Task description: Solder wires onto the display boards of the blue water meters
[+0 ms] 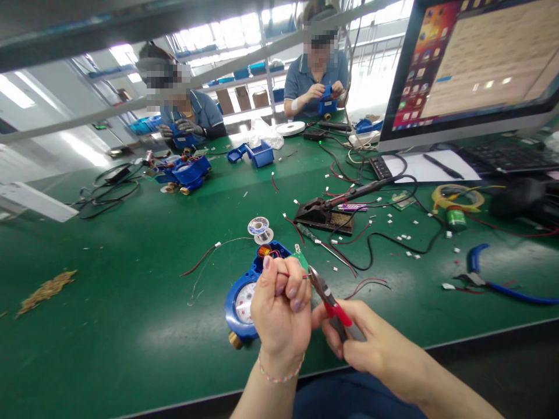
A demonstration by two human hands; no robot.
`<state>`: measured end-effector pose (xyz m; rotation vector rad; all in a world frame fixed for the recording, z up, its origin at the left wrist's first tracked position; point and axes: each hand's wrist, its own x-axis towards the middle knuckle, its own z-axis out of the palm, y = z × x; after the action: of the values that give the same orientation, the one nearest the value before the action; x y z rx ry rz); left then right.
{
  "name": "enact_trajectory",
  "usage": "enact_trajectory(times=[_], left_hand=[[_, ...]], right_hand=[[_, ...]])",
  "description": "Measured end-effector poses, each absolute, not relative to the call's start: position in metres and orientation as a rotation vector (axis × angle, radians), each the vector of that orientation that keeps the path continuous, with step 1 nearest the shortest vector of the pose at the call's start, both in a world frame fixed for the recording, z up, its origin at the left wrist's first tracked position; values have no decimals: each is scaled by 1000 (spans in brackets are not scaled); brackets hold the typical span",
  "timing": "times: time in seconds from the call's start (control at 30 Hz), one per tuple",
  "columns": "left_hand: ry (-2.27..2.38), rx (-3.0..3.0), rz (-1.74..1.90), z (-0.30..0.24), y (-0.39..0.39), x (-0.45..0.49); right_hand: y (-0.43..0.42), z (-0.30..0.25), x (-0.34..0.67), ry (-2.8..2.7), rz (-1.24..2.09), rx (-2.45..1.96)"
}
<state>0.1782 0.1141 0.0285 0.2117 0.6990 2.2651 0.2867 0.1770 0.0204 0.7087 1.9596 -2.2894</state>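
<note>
My left hand (283,302) is closed, pinching thin red and black wires (283,274) over a blue water meter (233,299). The meter's round white dial (244,304) is partly hidden behind that hand, and a brass fitting (234,340) sticks out at its near end. A small green circuit board (300,261) shows just beyond my left fingers. In my right hand (362,337) is a pair of cutting pliers (331,305) with red and grey handles. Their jaws are at the wires beside my left fingertips; whether they are closed on them I cannot tell.
A solder spool (260,230) stands behind the meter. A soldering iron (367,189) rests in its stand (321,216), its cable looping rightward. Blue-handled pliers (478,273) lie at right, near scattered white connectors. Two co-workers (317,75) sit across the table, handling blue parts. A monitor (471,70) stands at upper right.
</note>
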Motion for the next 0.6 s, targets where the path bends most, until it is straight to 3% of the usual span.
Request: enact_trajectory(times=[0.4, 0.6], left_hand=[[705, 237, 2282, 27, 117, 179], [895, 261, 2303, 26, 113, 178]], right_hand=[[171, 17, 283, 1947, -2320, 791], [200, 1, 284, 1249, -3042, 1021]])
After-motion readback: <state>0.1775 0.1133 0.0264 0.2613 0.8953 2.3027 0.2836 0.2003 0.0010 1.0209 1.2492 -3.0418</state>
